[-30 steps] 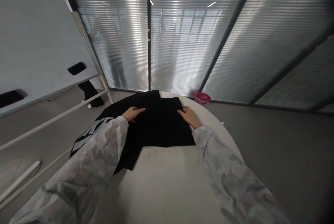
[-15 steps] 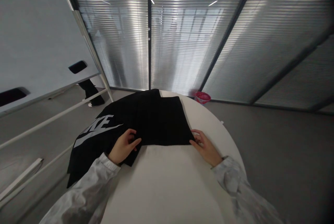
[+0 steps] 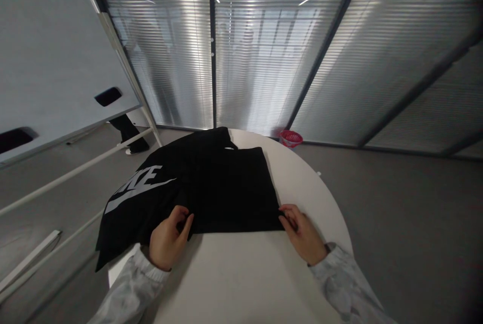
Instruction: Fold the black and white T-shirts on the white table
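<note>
A black T-shirt [image 3: 234, 188] with white "KE" lettering and a swoosh lies over the round white table [image 3: 241, 273]. Its lettered part hangs over the table's left edge, while a squarish section is spread flat in the middle. My left hand [image 3: 169, 237] is closed in a pinch on the cloth at this section's near left corner. At the near right corner, my right hand [image 3: 304, 233] pinches the hem between thumb and fingers. The near edge runs almost straight between both hands.
On the left stands a whiteboard [image 3: 56, 52] on a white frame [image 3: 75, 175]. Behind it shows a person's dark-clothed leg [image 3: 130, 133]. A red basket [image 3: 290, 138] is on the floor beyond the table, before a glass wall with blinds [image 3: 256, 62].
Both hands have moved nearer to me, drawing the near edge of the cloth with them. The flat section now reaches further down the table.
</note>
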The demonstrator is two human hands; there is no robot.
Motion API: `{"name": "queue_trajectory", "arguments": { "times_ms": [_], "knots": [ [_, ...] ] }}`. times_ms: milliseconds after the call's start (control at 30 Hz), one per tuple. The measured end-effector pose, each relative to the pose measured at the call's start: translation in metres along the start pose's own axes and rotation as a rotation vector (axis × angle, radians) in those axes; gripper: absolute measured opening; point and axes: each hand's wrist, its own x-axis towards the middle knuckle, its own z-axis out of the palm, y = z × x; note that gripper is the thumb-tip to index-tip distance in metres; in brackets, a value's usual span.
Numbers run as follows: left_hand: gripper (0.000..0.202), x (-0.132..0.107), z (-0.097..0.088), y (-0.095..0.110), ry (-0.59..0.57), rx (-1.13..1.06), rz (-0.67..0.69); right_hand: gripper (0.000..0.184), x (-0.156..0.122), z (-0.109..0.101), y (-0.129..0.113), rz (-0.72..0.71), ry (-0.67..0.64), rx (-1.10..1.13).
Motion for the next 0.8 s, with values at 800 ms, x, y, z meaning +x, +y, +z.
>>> {"name": "queue_trajectory", "arguments": {
  "times_ms": [800],
  "knots": [
    [0.012,0.001,-0.024,0.031,0.138,0.429,0.283,0.019,-0.018,-0.020,-0.035,-0.088,0.005,-0.200]
  ]
}}
